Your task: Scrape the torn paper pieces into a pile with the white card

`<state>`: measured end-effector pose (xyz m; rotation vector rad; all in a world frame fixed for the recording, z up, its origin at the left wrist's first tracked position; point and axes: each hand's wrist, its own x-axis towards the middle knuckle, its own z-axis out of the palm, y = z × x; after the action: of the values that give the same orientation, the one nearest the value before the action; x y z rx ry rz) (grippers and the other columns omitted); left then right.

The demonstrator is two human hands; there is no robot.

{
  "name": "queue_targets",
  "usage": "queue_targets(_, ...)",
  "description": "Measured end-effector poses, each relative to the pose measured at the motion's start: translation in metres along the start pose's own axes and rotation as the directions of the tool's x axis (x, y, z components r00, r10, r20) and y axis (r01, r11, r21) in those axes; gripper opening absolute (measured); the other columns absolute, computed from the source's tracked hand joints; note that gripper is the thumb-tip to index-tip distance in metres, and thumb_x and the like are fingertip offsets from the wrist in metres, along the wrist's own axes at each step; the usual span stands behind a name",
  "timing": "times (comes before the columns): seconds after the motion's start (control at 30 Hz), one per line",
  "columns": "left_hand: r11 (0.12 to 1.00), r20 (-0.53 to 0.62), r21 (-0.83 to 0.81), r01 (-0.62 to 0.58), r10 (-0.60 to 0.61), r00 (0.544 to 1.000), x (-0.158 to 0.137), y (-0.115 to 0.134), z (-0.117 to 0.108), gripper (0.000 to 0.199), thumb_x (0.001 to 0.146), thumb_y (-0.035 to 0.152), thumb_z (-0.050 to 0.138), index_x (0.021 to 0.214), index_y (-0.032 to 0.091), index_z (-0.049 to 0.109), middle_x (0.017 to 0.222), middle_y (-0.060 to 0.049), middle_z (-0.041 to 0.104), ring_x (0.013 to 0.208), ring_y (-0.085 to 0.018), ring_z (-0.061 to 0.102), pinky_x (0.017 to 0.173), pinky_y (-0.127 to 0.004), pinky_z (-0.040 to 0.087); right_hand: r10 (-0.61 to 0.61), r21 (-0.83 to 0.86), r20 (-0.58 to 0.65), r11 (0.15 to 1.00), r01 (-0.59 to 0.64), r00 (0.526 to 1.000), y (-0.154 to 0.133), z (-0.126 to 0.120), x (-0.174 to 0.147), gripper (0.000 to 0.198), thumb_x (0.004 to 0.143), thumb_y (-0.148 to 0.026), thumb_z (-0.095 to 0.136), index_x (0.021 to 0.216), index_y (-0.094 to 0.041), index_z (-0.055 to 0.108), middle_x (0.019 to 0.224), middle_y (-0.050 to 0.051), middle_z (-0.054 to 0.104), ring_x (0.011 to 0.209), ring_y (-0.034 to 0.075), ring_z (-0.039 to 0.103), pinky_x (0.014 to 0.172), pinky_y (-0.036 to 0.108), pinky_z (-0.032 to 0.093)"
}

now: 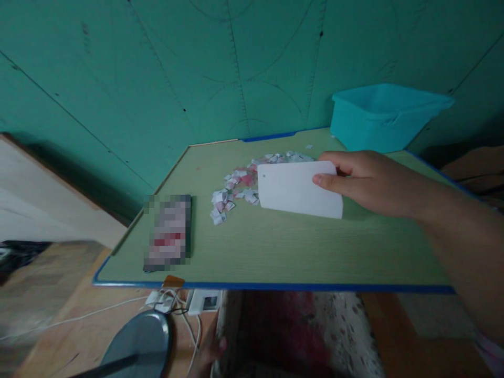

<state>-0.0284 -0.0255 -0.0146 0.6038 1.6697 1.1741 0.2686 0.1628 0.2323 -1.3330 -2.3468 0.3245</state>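
Observation:
My right hand (pixel 360 178) is closed on a flat white card (pixel 297 191), its thumb on top and the fingers hidden behind. The card has rounded corners and a small hole near its left end. It sits over the right part of a curved spread of small white and pink paper scraps (pixel 221 202) on the green tabletop (pixel 252 252). Whether the card touches the table I cannot tell. My left hand (pixel 210 349) is low in the view, below the table's front edge, dim and partly cut off; its fingers are not clear.
A turquoise plastic tub (pixel 374 123) stands at the back right corner, against a green wall (pixel 157 63). A pixelated flat rectangular object (pixel 169 233) lies on the left of the table. Below are white cables (pixel 192 331), a power strip (pixel 205 301) and a round dark base (pixel 137 341).

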Motion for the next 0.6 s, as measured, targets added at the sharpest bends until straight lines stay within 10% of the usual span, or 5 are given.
queue_targets(0.6,1.000,0.019,0.004,-0.009,0.008,1.000,0.008,-0.019,-0.009,0.050,0.022,0.072,0.066,0.042,0.028,0.056,0.059,-0.009,0.066,0.108,-0.043,0.048,0.098,-0.049,0.032,0.077,-0.151,-0.148,0.984,-0.099,0.986,0.004,0.004,0.002,0.022,0.080,-0.037,0.043,0.069,-0.019,0.050,0.057,0.000,0.049,0.052,0.013,0.043,0.050,0.025,0.022)
